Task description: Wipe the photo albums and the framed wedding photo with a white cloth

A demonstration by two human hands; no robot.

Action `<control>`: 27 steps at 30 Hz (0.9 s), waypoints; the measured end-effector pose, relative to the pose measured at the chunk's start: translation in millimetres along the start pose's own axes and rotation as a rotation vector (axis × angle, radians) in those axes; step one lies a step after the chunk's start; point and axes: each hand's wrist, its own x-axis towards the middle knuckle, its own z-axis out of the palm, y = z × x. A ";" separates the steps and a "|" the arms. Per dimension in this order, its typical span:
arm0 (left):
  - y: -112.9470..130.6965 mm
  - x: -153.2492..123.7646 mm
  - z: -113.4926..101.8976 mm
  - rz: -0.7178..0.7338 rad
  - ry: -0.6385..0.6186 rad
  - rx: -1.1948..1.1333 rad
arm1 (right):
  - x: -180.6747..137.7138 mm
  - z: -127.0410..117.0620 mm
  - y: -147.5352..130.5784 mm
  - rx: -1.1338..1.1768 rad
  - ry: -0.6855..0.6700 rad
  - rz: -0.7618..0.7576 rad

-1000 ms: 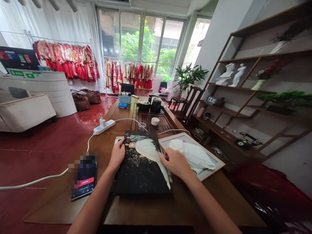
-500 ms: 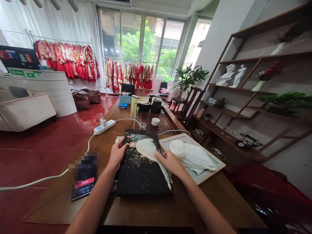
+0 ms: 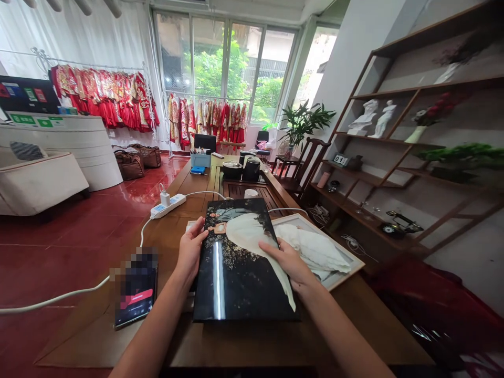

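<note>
Over the near part of the desk (image 3: 378,331) I have the photo (image 3: 246,268), a stiff dark rectangle with a glossy face. It shows two figures lying sideways to my view, a long white gown sweeping down to the right and tiny pale blossoms scattered over black. A bright streak of light reflects down its left half. My left hand (image 3: 192,249) grips the left edge, thumb on the face; my right hand (image 3: 289,261) grasps the opposite edge, thumb across the gown. I can't tell whether the lower edge touches the wood.

Beyond, a blue-grey box (image 3: 200,159) holds what look like pens. A white cup (image 3: 251,193) stands on a dark slatted tray (image 3: 232,191), partly hidden behind the photo. On the shelf unit (image 3: 394,94), a pale vase (image 3: 416,135) carries red flowers.

By my right hand lies a frame (image 3: 348,276) with a pale rim around something white and rumpled; I can't tell if that is print or cloth. The desk is smooth brown wood, and a flat phone (image 3: 136,296) rests left of my left arm.
</note>
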 end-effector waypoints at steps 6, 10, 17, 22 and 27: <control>4.0 -6.3 5.0 0.061 -0.050 -0.068 | -8.7 -0.1 -23.4 0.202 0.025 0.000; 9.4 -11.6 12.0 0.104 -0.173 -0.128 | -11.9 -8.8 -41.9 0.111 0.068 -0.137; 23.3 -7.0 -0.3 0.070 -0.252 -0.155 | -27.4 -24.6 -75.1 -0.089 0.198 -0.549; 26.7 -2.0 -8.1 0.044 -0.232 -0.200 | -48.5 -22.4 -99.7 -0.428 0.309 -0.897; 32.0 -2.8 -9.7 0.039 -0.244 -0.273 | -49.1 -15.0 -100.7 -0.861 0.197 -1.160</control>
